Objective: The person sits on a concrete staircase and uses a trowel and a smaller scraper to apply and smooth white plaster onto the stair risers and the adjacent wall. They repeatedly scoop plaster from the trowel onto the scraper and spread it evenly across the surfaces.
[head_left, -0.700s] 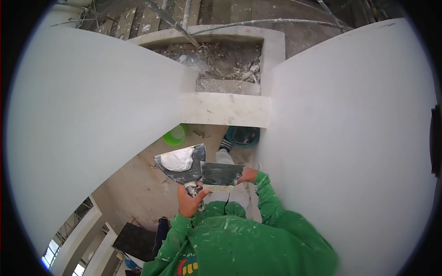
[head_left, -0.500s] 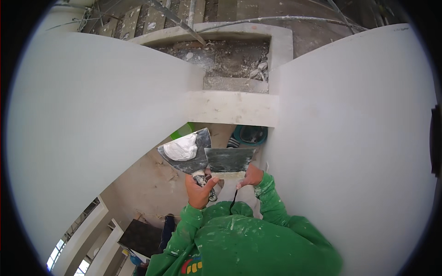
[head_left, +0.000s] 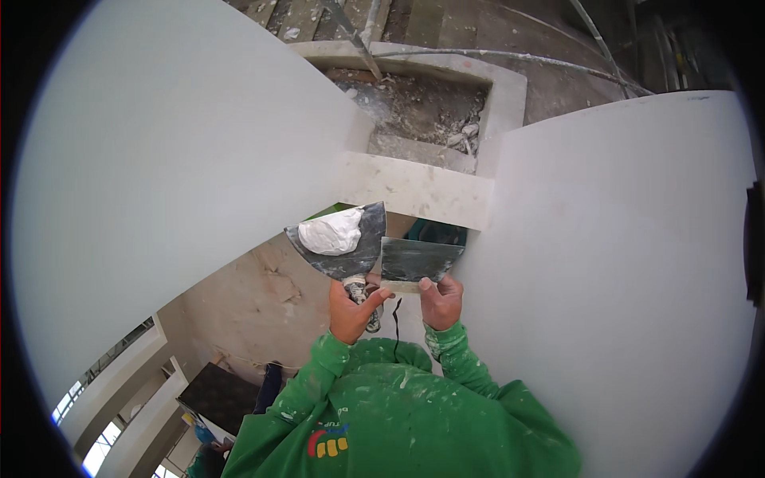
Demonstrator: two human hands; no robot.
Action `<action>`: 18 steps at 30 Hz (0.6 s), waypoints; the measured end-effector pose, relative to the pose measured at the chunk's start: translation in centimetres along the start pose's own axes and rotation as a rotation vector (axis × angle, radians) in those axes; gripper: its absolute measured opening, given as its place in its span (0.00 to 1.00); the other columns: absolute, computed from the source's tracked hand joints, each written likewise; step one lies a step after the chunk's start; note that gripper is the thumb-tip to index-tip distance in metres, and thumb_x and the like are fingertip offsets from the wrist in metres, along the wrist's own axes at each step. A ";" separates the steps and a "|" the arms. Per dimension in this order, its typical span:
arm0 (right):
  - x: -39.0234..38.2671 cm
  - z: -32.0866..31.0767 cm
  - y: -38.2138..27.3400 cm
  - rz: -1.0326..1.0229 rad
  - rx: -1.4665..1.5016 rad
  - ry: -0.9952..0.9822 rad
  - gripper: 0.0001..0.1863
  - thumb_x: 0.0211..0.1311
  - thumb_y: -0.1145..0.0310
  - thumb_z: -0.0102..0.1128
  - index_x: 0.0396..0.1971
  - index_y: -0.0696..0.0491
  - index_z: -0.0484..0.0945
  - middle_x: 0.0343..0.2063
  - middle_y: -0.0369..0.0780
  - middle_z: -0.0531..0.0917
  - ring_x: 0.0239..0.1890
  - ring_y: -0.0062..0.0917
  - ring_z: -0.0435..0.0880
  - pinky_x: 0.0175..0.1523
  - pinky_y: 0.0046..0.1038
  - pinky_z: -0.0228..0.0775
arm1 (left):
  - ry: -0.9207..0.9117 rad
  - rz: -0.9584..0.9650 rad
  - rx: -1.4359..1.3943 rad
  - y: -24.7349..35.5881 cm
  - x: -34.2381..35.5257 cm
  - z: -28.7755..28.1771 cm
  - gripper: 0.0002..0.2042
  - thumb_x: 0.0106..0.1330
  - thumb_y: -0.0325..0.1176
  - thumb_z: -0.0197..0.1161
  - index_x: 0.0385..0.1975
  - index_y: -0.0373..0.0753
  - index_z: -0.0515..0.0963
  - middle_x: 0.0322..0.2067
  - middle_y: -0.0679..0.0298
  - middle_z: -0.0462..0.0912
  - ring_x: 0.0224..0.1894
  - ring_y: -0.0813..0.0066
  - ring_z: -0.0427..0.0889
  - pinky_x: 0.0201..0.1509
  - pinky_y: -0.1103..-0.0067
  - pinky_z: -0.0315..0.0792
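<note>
My left hand [head_left: 347, 317] is closed around the handle of a wide, flared putty knife [head_left: 365, 248]. A thick lump of white putty [head_left: 328, 233] sits on its dark blade. Beside it, my right hand [head_left: 443, 304] pinches the pale back edge of a flat, rectangular putty spreader [head_left: 421, 260], thumb on top. The left thumb reaches over to the left end of that same edge. Both blades lie side by side, faces up, and no putty lump shows on the spreader.
Smooth white walls [head_left: 199, 143] [head_left: 613, 239] rise on both sides, joined by a pale ledge [head_left: 418, 187]. Below it are a teal bucket [head_left: 443, 232] and something bright green [head_left: 325, 212]. Scaffold poles [head_left: 518, 56] cross beyond. A dark panel [head_left: 219, 396] and a person [head_left: 209, 460] appear lower left.
Both hands and tools have moved farther from my body. The right hand has shifted its hold, its thumb now on the spreader's back edge. The view has turned slightly.
</note>
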State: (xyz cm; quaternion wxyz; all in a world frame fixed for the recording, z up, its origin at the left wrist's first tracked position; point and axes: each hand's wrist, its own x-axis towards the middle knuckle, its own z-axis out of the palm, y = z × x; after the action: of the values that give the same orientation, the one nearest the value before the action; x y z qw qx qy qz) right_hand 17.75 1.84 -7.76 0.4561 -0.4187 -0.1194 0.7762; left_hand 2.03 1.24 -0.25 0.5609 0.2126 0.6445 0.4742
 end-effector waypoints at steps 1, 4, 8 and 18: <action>-0.1 0.7 -0.6 -0.041 0.150 0.053 0.22 0.56 0.71 0.60 0.50 0.62 0.69 0.46 0.41 0.76 0.49 0.28 0.75 0.55 0.32 0.66 | -0.032 0.052 -0.018 0.4 0.1 0.1 0.17 0.59 0.25 0.62 0.42 0.34 0.62 0.25 0.60 0.75 0.28 0.70 0.79 0.35 0.75 0.76; 0.4 1.2 -3.7 -0.183 0.419 0.154 0.18 0.59 0.71 0.54 0.48 0.62 0.70 0.45 0.45 0.77 0.47 0.33 0.77 0.53 0.37 0.70 | -0.044 0.077 -0.125 0.1 0.0 -0.4 0.12 0.63 0.29 0.58 0.39 0.34 0.62 0.23 0.61 0.73 0.24 0.72 0.78 0.30 0.76 0.76; 1.5 -1.4 -5.7 -0.157 0.270 0.119 0.19 0.61 0.69 0.51 0.50 0.63 0.68 0.46 0.45 0.77 0.48 0.34 0.77 0.54 0.38 0.69 | -0.074 0.041 0.096 -0.8 -0.2 -2.3 0.08 0.67 0.30 0.53 0.36 0.35 0.61 0.17 0.65 0.68 0.18 0.78 0.72 0.21 0.82 0.69; -6.7 8.0 -6.0 0.251 0.274 -0.076 0.17 0.62 0.70 0.50 0.48 0.63 0.69 0.42 0.43 0.78 0.43 0.29 0.80 0.49 0.31 0.74 | -0.243 0.988 0.697 1.2 -1.1 -7.3 0.31 0.44 0.19 0.62 0.55 0.38 0.68 0.24 0.58 0.73 0.23 0.62 0.74 0.25 0.75 0.68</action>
State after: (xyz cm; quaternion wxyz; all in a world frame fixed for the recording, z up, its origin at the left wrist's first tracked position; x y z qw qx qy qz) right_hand 16.86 1.32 4.21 0.4036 -0.3346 0.0233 0.8512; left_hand -4.72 -1.87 0.74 0.2419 0.7092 0.5184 0.4120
